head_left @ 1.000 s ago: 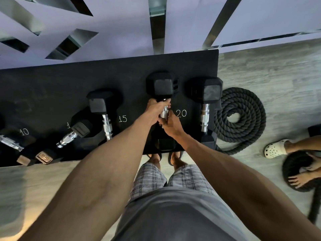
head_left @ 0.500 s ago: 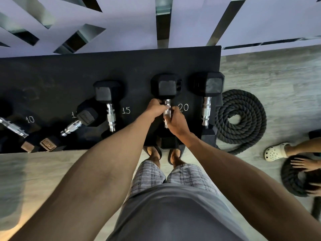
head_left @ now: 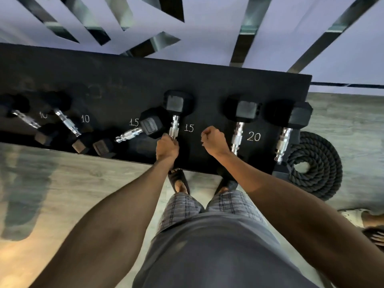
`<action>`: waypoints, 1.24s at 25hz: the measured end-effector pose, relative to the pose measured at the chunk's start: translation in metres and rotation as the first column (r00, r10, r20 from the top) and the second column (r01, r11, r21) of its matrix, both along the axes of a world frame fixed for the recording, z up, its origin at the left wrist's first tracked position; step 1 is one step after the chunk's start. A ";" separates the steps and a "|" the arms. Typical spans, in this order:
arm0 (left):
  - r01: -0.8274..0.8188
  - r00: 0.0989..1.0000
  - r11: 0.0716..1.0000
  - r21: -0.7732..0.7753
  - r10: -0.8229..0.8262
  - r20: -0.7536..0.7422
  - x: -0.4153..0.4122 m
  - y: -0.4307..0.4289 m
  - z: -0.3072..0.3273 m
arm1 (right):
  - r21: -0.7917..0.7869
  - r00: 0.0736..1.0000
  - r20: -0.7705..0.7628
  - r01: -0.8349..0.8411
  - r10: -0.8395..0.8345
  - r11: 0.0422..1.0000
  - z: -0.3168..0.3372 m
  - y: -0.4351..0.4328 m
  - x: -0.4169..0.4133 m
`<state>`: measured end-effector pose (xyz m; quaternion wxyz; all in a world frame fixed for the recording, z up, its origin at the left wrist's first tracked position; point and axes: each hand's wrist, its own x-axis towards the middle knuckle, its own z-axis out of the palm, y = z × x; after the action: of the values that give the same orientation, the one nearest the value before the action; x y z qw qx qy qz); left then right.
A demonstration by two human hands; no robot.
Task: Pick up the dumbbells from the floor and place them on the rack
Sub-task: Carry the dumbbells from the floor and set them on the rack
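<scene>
Left grip [head_left: 167, 147] around dumbbell handle [head_left: 174, 126]

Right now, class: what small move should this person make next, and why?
Probably turn the skewed 15 dumbbell straight with the empty right hand: it lies crooked, its head beside the straight 15 dumbbell that the left hand grips.

Low black rack on a wood floor, six dumbbells lying on top.

The rack [head_left: 124, 80] carries chalked numbers 10, 15 and 20. At its left end, the first 10 dumbbell [head_left: 25, 119] and second 10 dumbbell [head_left: 67, 122] lie slanted. The skewed 15 dumbbell [head_left: 133, 134] has its head just beside the straight 15 dumbbell [head_left: 174, 125]. The inner 20 dumbbell [head_left: 238, 134] and outer 20 dumbbell [head_left: 282, 142] lie parallel at the right end. On the floor [head_left: 83, 183] just beside that end sits a coiled rope [head_left: 315, 169].
</scene>
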<state>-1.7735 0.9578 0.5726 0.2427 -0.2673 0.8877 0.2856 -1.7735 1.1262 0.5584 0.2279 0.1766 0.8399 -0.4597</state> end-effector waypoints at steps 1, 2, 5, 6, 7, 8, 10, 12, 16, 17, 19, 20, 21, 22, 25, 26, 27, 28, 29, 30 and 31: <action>0.009 1.000 1.000 -0.001 -0.009 -0.012 0.002 -0.014 -0.005 | -0.020 1.000 0.015 -0.003 0.004 1.000 -0.001 -0.017 -0.004; 0.039 0.999 0.999 0.010 -0.038 -0.020 0.002 -0.026 -0.013 | -0.039 1.000 0.024 -0.004 0.005 0.999 -0.002 -0.033 -0.009; 0.125 0.990 0.984 0.124 -0.132 0.046 -0.007 -0.055 -0.033 | -0.044 0.998 0.047 0.032 -0.030 0.999 -0.001 -0.077 -0.029; 0.129 0.986 0.974 0.184 -0.145 0.077 -0.011 -0.058 -0.036 | -0.029 0.998 0.046 0.049 -0.048 0.998 -0.004 -0.087 -0.037; 0.124 0.985 0.962 0.244 -0.149 0.084 -0.015 -0.059 -0.034 | -0.013 0.997 0.047 0.060 -0.060 0.998 -0.006 -0.094 -0.043; 0.121 0.985 0.949 0.290 -0.151 0.084 -0.017 -0.060 -0.034 | -0.004 0.997 0.048 0.065 -0.065 0.998 -0.009 -0.100 -0.048; 0.124 0.982 0.931 0.343 -0.166 0.095 -0.020 -0.059 -0.038 | -0.005 0.995 0.047 0.083 -0.083 0.997 -0.015 -0.108 -0.053; 0.122 0.977 0.922 0.368 -0.176 0.118 -0.021 -0.059 -0.045 | 0.000 0.994 0.041 0.100 -0.100 0.995 -0.019 -0.112 -0.053; 0.076 0.984 0.940 0.333 -0.125 0.130 -0.027 -0.055 -0.049 | -0.002 0.994 0.026 0.105 -0.105 0.994 -0.024 -0.115 -0.053; 0.064 0.985 0.943 0.326 -0.112 0.128 -0.028 -0.053 -0.049 | -0.007 0.994 0.019 0.106 -0.106 0.994 -0.023 -0.115 -0.053; 0.059 0.987 0.948 0.313 -0.103 0.125 -0.029 -0.049 -0.047 | -0.006 0.995 -0.002 0.102 -0.102 0.995 -0.020 -0.114 -0.054; 0.055 0.988 0.949 0.310 -0.097 0.122 -0.030 -0.048 -0.045 | -0.001 0.995 -0.005 0.099 -0.099 0.995 -0.018 -0.114 -0.054; 0.043 0.989 0.948 0.316 -0.085 0.120 -0.030 -0.047 -0.044 | 0.002 0.996 0.002 0.093 -0.093 0.996 -0.017 -0.113 -0.054; 0.027 0.991 0.945 0.326 -0.069 0.118 -0.029 -0.046 -0.043 | 0.003 0.996 0.006 0.091 -0.091 0.996 -0.017 -0.111 -0.053; -0.004 0.995 0.925 0.379 -0.036 0.098 -0.031 -0.037 -0.034 | 0.008 0.995 -0.032 0.095 -0.095 0.995 -0.014 -0.102 -0.057; -0.015 0.995 0.917 0.399 -0.024 0.094 -0.034 -0.032 -0.030 | 0.009 0.994 -0.041 0.099 -0.098 0.995 -0.012 -0.097 -0.060; -0.022 0.996 0.911 0.413 -0.017 0.090 -0.038 -0.028 -0.028 | 0.012 0.994 -0.044 0.099 -0.098 0.995 -0.009 -0.092 -0.064; -0.026 0.996 0.905 0.425 -0.013 0.087 -0.043 -0.023 -0.027 | 0.022 0.994 -0.046 0.099 -0.098 0.995 -0.005 -0.085 -0.069; -0.031 0.996 0.897 0.441 -0.009 0.088 -0.047 -0.017 -0.027 | 0.037 0.994 -0.050 0.096 -0.094 0.995 -0.001 -0.079 -0.074; -0.036 0.996 0.889 0.457 -0.005 0.088 -0.051 -0.012 -0.029 | 0.048 0.995 -0.056 0.089 -0.086 0.995 0.000 -0.073 -0.079; -0.035 0.996 0.884 0.466 -0.008 0.090 -0.053 -0.009 -0.032 | 0.060 0.995 -0.058 0.081 -0.077 0.995 0.000 -0.069 -0.082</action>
<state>-1.8266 0.9491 0.5409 0.3373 -0.2196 0.7792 0.4804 -1.8554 1.0575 0.5582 0.1807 0.2038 0.8521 -0.4469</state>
